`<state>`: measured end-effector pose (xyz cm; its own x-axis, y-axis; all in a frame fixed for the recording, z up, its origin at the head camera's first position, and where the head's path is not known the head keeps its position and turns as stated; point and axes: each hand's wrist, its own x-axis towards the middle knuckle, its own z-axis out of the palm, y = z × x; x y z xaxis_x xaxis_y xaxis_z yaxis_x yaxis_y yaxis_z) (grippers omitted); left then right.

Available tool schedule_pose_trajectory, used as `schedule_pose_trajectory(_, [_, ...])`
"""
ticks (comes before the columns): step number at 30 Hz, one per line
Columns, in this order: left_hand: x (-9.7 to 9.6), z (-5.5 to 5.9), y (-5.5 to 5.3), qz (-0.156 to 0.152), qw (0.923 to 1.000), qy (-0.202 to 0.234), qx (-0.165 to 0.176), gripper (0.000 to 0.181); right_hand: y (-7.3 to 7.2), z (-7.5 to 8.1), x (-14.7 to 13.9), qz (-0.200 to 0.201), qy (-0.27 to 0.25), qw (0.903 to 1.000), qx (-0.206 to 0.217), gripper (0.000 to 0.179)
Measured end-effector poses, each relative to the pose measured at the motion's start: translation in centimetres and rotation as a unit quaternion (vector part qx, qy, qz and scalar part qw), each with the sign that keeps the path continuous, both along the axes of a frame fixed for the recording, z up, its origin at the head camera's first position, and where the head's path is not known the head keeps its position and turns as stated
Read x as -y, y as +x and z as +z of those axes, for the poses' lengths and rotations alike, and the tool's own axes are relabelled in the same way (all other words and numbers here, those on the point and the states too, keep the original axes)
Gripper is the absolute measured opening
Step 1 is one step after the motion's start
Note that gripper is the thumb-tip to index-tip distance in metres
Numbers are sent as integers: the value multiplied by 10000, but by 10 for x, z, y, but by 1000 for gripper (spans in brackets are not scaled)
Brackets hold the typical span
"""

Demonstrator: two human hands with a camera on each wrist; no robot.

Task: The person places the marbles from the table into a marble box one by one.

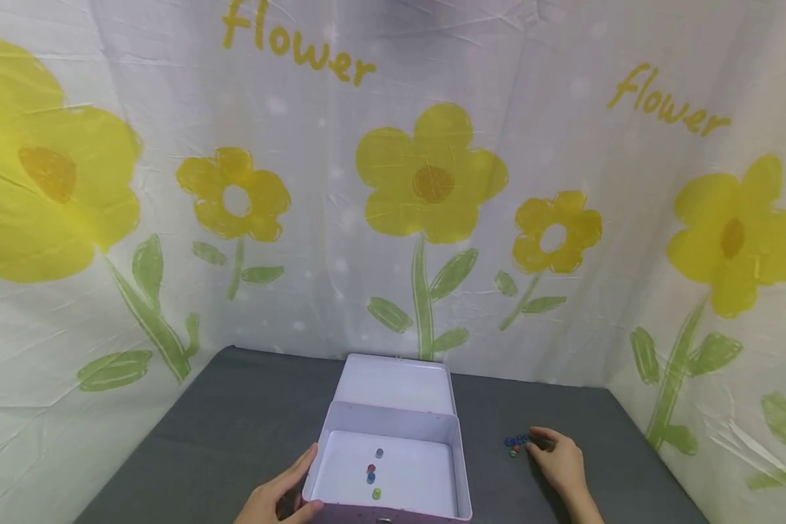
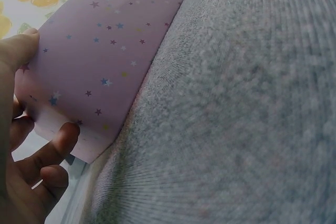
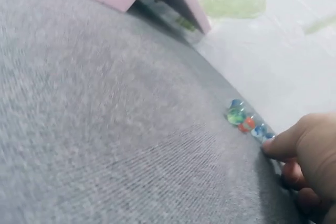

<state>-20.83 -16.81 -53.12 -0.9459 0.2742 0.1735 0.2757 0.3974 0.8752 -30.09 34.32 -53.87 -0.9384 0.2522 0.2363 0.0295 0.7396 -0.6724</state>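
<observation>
Grey desk (image 1: 268, 407). My left grip (image 1: 278, 495) clamped on box (image 1: 393, 421) corner, probably steadying; lid (image 1: 396, 386) back for access. Right grip (image 1: 560, 466) touches marbles (image 1: 516, 441); can't tell whether pinching.

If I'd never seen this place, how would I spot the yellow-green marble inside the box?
On the dark grey table stands an open box with a white inside. On its floor lie a few small marbles in a rough line running front to back. Yours is closest to the viewer, and its yellow-green sets it apart from the others there.
</observation>
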Motion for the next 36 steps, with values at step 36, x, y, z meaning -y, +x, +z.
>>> schedule_pose_trajectory(36, [-2,2,3,193,9994,-235,-156,80,4,36,18,-147,-661,9954,-680,22])
